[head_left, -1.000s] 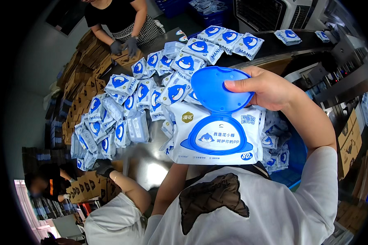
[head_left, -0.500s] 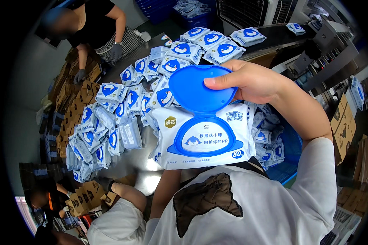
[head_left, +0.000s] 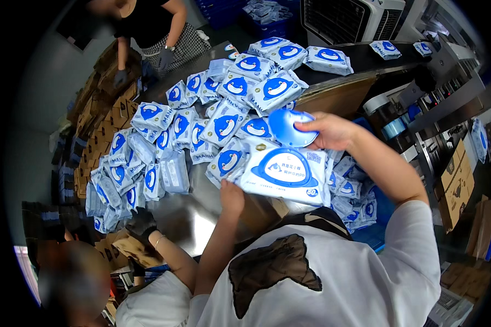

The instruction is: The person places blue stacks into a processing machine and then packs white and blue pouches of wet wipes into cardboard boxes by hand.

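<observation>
A white and blue wet wipes pack is held up in front of me, its blue plastic lid raised. My right hand pinches the lid at its right edge, thumb on the face toward me. At the pack's lower left corner, my left hand grips the edge; its fingers are partly hidden. Behind and to the left, many similar packs lie heaped on the metal table.
A blue crate of packs stands at my right. Single packs lie on the dark conveyor at the back, near a machine. Cardboard boxes line the left. One gloved co-worker stands far left; another is close on my left.
The pack has moved farther from me and tilted, with my right hand still on the lid. My left hand has come up to its lower left corner. The nearer co-worker's gloved hand has reached the heap.
</observation>
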`<state>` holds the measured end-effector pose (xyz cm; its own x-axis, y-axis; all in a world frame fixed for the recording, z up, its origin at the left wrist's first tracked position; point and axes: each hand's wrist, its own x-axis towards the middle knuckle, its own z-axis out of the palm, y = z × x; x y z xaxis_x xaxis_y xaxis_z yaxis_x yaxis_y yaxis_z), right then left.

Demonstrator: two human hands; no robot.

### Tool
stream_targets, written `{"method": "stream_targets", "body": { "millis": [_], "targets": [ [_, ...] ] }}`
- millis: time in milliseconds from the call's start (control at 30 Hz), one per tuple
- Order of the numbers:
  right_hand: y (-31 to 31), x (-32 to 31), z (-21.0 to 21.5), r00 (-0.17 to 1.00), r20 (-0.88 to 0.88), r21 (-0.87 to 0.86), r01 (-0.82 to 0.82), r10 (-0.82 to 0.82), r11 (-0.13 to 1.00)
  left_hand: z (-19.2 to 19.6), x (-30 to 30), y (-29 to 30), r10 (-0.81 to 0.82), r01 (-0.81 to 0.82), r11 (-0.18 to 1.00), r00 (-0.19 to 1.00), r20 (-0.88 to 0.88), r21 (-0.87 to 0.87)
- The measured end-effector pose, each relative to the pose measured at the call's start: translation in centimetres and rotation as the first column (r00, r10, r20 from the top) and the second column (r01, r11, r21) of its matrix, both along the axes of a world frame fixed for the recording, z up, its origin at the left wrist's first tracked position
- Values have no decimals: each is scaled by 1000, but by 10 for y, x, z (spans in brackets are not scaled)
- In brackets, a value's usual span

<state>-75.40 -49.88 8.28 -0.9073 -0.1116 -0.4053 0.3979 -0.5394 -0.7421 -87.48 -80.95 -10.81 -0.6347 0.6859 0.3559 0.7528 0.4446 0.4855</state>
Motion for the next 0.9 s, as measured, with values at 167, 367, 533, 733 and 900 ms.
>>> {"method": "stream_targets", "body": {
  "millis": [167, 367, 533, 733, 900],
  "targets": [
    [14, 18, -183, 970, 241, 403, -100, 0, 910, 38, 15, -1, 60, -78, 908, 997, -55, -412],
    [-46, 47, -202, 927, -165, 977, 200, 337, -71, 40, 22, -11, 74, -129, 899, 987, -145, -418],
    [-89, 80, -220, 916, 147, 936, -6, 372, -353, 42, 22, -4, 44, -90, 899, 992, -117, -428],
    [-61, 78, -214, 967, -189, 981, 177, 173, 82, 37, 19, -1, 22, -83, 897, 989, -145, -433],
    [-29, 69, -204, 913, -266, 914, 341, -310, 221, 43, 24, -1, 62, -121, 889, 988, -145, -443]
  ]
}}
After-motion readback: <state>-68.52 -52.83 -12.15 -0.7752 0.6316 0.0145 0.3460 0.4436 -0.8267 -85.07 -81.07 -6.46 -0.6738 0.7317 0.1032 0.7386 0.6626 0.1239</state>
